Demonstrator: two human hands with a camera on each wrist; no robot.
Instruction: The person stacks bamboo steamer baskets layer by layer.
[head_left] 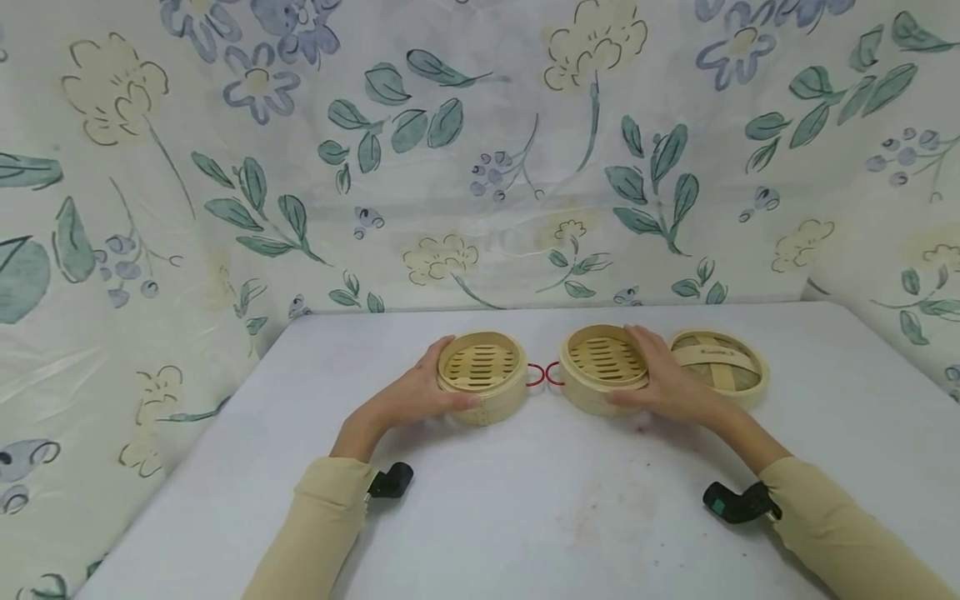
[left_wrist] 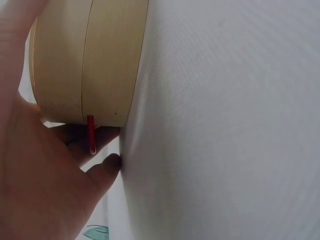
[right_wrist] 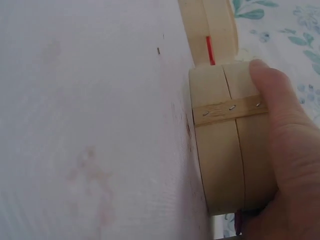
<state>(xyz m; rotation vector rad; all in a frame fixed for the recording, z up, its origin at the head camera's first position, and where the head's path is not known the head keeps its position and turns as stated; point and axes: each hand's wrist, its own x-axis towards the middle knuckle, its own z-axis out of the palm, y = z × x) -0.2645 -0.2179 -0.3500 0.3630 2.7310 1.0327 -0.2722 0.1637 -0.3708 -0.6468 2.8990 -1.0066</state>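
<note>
Two round bamboo steamers are set side by side at the far middle of a white worktop. The left steamer is gripped at its left side by the left hand, the thumb being laid along the near wall; the right steamer is likewise gripped at its right side by the right hand. Slotted floors are seen within both. Between them, two red loops are brought together end to end; whether contact is made cannot be told. A woven lid, crossed by pale bands, is placed just right of the right hand.
</note>
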